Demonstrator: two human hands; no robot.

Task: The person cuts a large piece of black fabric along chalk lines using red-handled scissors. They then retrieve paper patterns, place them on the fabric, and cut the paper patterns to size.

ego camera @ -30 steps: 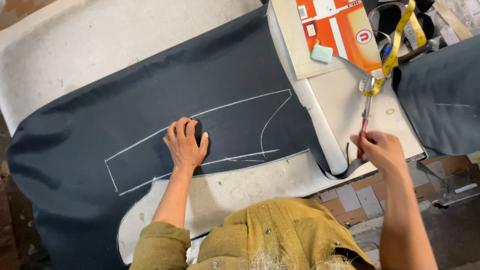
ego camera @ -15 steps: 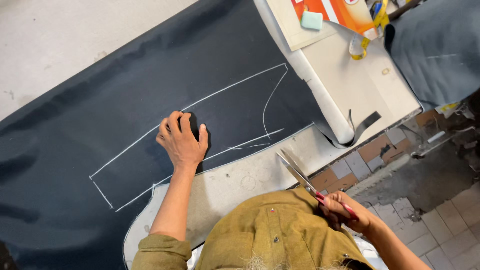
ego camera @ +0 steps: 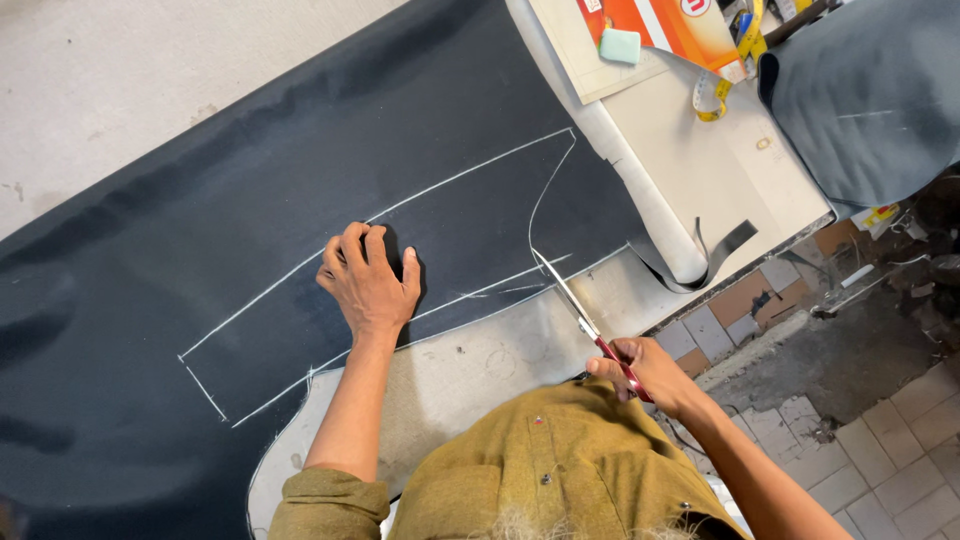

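1. The dark cloth (ego camera: pixel 300 200) lies spread flat over the table (ego camera: pixel 470 370), with a chalk outline (ego camera: pixel 400 210) drawn on it; the scissors (ego camera: pixel 580 315) have their tips right at the lower end of the curved chalk line, near the cloth's edge
2. The right hand (ego camera: pixel 640 370) is closed around the red handles, blades pointing up and away from the body; whether the blades are parted is too small to tell. If the tips enter off the line, the cut would likely wander inside the marked shape and spoil the piece
3. The left hand (ego camera: pixel 370 285) presses palm-down on the cloth inside the outline, fingers curled, grasping nothing. It sits well apart from the blades, so the cloth near the tips is loose and could ripple or shift under the scissors
4. The cloth looks folded at the edge; a lower layer could slip and be cut unevenly
5. A yellow measuring tape (ego camera: pixel 725 75), a pale green block (ego camera: pixel 620 45) and an orange box (ego camera: pixel 680 25) lie at the table's far end, clear of the cut, as does a second grey piece (ego camera: pixel 870 100)
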